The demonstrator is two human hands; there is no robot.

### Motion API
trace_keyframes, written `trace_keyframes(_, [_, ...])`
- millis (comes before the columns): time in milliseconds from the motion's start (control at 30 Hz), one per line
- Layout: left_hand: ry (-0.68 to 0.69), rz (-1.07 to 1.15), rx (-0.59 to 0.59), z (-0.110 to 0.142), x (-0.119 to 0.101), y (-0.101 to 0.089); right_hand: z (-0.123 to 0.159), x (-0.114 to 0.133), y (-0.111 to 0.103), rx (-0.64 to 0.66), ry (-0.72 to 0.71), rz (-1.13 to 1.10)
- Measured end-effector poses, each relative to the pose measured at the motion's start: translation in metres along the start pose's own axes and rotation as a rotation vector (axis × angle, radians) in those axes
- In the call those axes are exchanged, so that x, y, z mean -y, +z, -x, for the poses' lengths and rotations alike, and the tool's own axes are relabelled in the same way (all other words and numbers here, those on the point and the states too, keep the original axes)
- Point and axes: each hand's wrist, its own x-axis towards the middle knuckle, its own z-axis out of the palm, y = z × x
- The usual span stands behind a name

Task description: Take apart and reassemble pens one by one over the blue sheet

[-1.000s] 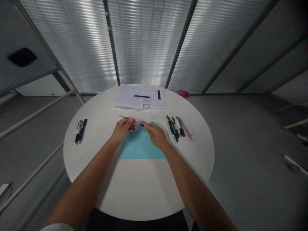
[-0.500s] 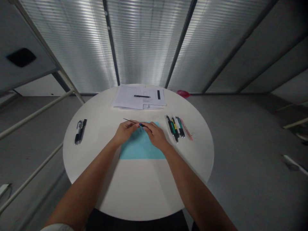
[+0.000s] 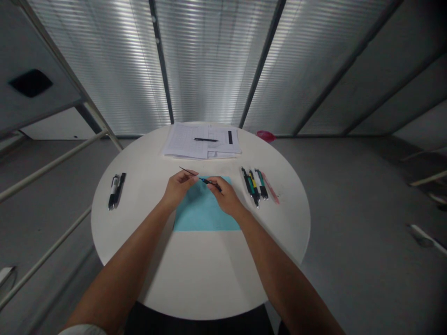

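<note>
A thin dark rod [image 3: 187, 171] sits pinched in my left hand [image 3: 179, 187], slanting away from me with its pointed tip aimed up and to the left. My right hand [image 3: 226, 196] grips a slim blue-and-black pen barrel [image 3: 210, 182], tilted slightly, its blue end reaching toward the left hand. Both pieces are held between my hands, above a pale blue sheet [image 3: 206, 207]. From this view, I cannot tell whether rod and barrel are joined or only just beside each other.
</note>
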Motion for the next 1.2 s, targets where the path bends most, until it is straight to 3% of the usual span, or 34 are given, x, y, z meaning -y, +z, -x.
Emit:
trace_keyframes(133, [-0.025,0.018,-0.002,0.0010,-0.0038,0.0000,0.0003,0.0001,0.0005,0.000,0.006,-0.021])
trace_keyframes(333, [0.011,-0.018,0.118,0.0031,-0.0033,0.0024,-0.0002,-0.0026,0.0024,-0.013,-0.006,0.001])
trace_keyframes(500, [0.011,0.032,0.052,0.0016,0.0003,0.0007,-0.0005,-0.0014,0.0018,-0.019,-0.010,-0.004])
trace_keyframes(700, [-0.012,0.007,0.112,0.0033,-0.0026,0.0022,-0.0002,-0.0022,0.0014,-0.020,-0.049,0.036])
trace_keyframes(900, [0.001,0.041,0.047,0.0024,-0.0018,0.0008,0.0001,-0.0042,0.0011,-0.033,-0.056,0.039])
trace_keyframes(1067, [-0.005,0.043,0.076,0.0014,-0.0004,0.0018,0.0004,-0.0033,0.0016,-0.037,-0.067,0.046])
trace_keyframes(1200, [0.025,0.056,0.076,-0.0011,0.0026,-0.0010,-0.0013,-0.0060,-0.0017,-0.132,-0.050,0.114])
